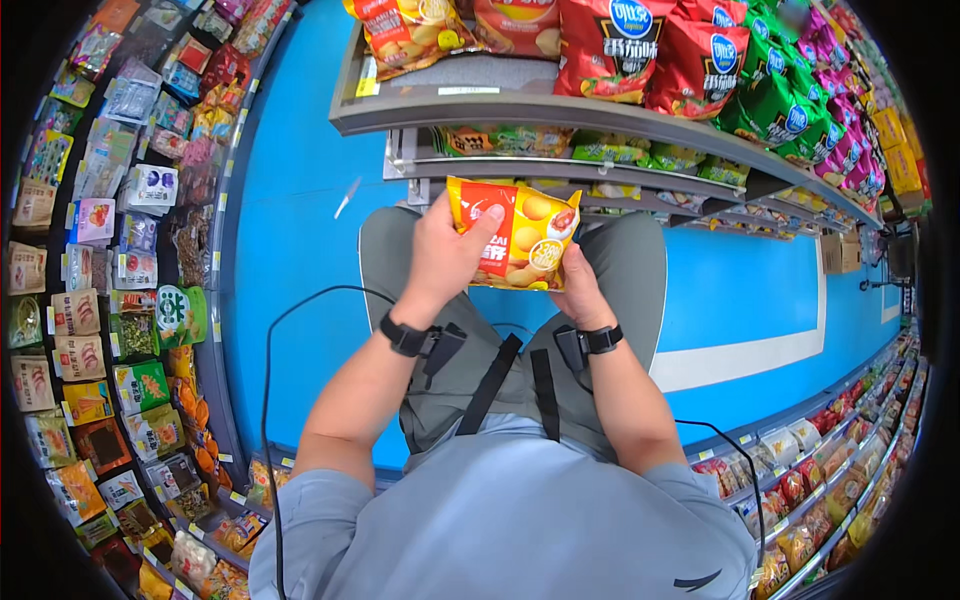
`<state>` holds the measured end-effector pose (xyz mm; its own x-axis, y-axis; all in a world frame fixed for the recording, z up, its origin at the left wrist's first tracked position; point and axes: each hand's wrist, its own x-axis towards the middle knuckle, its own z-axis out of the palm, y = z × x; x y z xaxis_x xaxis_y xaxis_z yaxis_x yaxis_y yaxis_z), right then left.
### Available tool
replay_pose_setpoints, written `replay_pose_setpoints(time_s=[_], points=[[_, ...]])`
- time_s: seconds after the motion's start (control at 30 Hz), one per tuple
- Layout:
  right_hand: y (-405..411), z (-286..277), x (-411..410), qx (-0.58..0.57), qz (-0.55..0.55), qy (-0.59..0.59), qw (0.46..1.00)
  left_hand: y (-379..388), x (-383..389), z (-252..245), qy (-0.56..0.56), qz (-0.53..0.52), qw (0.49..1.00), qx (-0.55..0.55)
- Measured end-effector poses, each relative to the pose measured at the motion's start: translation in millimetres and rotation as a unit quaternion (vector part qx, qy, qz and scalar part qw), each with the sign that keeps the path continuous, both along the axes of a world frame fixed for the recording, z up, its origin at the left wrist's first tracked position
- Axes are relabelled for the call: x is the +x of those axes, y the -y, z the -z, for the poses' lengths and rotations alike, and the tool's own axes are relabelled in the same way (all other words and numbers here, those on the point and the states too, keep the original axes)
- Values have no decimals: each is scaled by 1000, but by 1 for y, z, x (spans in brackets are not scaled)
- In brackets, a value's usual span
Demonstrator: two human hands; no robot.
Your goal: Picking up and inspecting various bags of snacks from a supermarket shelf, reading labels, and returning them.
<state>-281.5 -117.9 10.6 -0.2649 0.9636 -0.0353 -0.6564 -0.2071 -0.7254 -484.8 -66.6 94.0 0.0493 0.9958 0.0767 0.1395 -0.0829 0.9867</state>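
Both hands hold one yellow-and-red snack bag (525, 225) above my bent knees. My left hand (454, 251) grips its left side, thumb laid across the red front panel. On the lower right edge, my right hand (581, 285) has its thumb against the bag; its other fingers are mostly hidden behind. Printed biscuits and writing cover the front. Just beyond the bag stands a grey store shelf (525, 112). A similar yellow-and-red bag (412, 34) sits at the left end of its top level, next to a red bag (517, 26).
Red crisp bags (611, 45), green bags (780, 112) and purple bags (847, 157) continue along the top level. Packaged snacks fill a rack (214, 262) on the left and lower-right shelves (825, 465). Blue floor (292, 225) lies between them. Black cables (268, 390) hang beside my arms.
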Motion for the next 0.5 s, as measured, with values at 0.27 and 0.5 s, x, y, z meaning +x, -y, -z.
replay_pose_setpoints(time_s=[0.27,0.5], points=[[-8,-4,36,-85,-50,317,943,-6,14,82,52,74,990,-109],[-18,2,26,-53,-35,298,952,-8,9,97,163,230,946,-162]])
